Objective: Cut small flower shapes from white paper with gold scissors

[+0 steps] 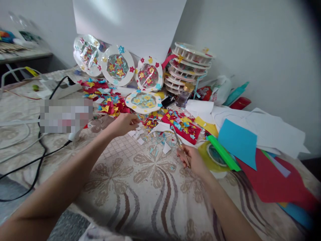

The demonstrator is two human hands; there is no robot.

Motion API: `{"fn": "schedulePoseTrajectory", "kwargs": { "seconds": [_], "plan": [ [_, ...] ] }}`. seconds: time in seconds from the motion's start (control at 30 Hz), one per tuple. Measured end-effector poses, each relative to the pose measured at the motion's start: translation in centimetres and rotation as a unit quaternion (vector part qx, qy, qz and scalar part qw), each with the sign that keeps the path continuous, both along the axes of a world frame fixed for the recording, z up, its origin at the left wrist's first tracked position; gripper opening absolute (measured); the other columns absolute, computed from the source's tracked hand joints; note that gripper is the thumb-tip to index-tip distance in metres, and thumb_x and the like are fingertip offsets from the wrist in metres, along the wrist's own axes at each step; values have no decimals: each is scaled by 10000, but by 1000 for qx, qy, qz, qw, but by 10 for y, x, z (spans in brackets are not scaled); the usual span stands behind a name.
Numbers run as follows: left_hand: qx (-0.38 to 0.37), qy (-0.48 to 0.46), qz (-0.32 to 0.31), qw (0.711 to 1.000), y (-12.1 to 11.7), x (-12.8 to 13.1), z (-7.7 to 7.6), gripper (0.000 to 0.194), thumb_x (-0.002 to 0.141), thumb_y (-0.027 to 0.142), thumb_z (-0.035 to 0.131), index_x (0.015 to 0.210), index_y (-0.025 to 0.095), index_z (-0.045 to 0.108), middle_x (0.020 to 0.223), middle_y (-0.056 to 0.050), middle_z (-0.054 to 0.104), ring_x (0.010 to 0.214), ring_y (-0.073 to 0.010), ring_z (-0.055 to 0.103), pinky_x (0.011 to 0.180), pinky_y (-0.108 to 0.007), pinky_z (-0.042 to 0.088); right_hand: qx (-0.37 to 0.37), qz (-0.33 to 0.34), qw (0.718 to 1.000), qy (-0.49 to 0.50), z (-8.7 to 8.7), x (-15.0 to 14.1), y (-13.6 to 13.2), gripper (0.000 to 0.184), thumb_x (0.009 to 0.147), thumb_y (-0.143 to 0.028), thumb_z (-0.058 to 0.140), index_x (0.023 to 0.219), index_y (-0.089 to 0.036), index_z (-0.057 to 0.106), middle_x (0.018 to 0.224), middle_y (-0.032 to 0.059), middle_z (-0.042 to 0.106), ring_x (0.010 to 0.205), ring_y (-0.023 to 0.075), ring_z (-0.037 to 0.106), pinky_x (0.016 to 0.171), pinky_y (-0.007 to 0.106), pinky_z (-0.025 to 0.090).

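Note:
My right hand [190, 156] is closed around a pair of scissors [177, 136], whose narrow blades point away over the paper scraps. My left hand [125, 124] hangs over the left side of the scrap pile with its fingers pinched together; what is between them is too small to make out. White paper bits [136, 134] lie just below it. Between the hands is a larger white paper piece [162, 127] among small cuttings. Behind that, a red sheet [194, 136] carries many small coloured paper stars and flowers [181, 122].
Several round white decorated frames [117, 52] lean at the back, beside a stack of white rings [192, 60] and a glass jar [185, 95]. Coloured sheets [237, 140], a green strip [223, 152] and a tape roll [208, 152] lie right. Black cables [41, 147] cross the left.

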State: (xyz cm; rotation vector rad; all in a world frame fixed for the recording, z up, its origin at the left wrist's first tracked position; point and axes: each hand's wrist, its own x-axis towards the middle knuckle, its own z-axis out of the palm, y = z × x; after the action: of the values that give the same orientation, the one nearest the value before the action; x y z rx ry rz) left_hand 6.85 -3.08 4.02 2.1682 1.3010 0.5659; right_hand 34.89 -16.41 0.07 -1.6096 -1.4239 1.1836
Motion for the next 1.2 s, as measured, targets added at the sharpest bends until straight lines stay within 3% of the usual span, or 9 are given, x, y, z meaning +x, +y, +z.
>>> {"fn": "schedulePoseTrajectory", "kwargs": {
  "seconds": [0.13,0.27,0.43,0.63,0.93,1.1,1.2],
  "plan": [
    [42,66,-10,997,4,-3,-3,150,749,207,549,760,143,685,671,-50,683,623,-150,610,598,-225,397,4,0,1000,-1,-1,0,0,444,785,-621,511,661,-195,528,446,-63,418,347,97,392,370,239,311],
    [73,84,-6,994,8,-8,-10,204,756,217,525,822,161,710,819,-68,711,721,-175,615,636,-232,391,0,-4,1000,-9,-1,1,1,428,807,-594,499,681,-186,531,465,-65,418,348,84,385,374,229,308],
    [113,92,27,989,1,-5,-1,195,738,209,534,841,147,688,813,-76,685,694,-163,583,611,-229,373,11,-4,1000,-19,1,4,1,424,814,-583,505,701,-176,536,488,-61,421,355,76,397,374,220,305],
    [14,138,-157,978,-16,5,2,130,698,214,567,754,174,679,769,-29,669,667,-135,586,604,-209,393,-1,-21,1000,6,-1,7,2,437,809,-595,506,699,-172,529,485,-66,412,341,62,394,360,198,315],
    [61,272,-103,955,-27,17,-8,164,685,140,488,636,171,641,748,-69,673,671,-178,598,547,-251,340,11,-24,1000,3,-1,8,3,444,791,-601,528,706,-165,541,480,-68,411,342,54,402,348,176,307],
    [82,231,-122,962,-25,11,-2,158,674,119,462,619,165,603,722,-58,651,636,-154,565,551,-245,341,9,-42,999,22,5,6,2,473,764,-633,537,698,-164,542,482,-66,419,343,51,398,342,174,308],
    [40,134,-139,980,-24,12,2,125,723,166,483,655,159,588,663,-31,632,579,-124,551,537,-221,354,16,-58,998,26,9,5,1,493,755,-650,537,679,-163,539,471,-66,417,337,50,399,342,175,310]
  ]
}}
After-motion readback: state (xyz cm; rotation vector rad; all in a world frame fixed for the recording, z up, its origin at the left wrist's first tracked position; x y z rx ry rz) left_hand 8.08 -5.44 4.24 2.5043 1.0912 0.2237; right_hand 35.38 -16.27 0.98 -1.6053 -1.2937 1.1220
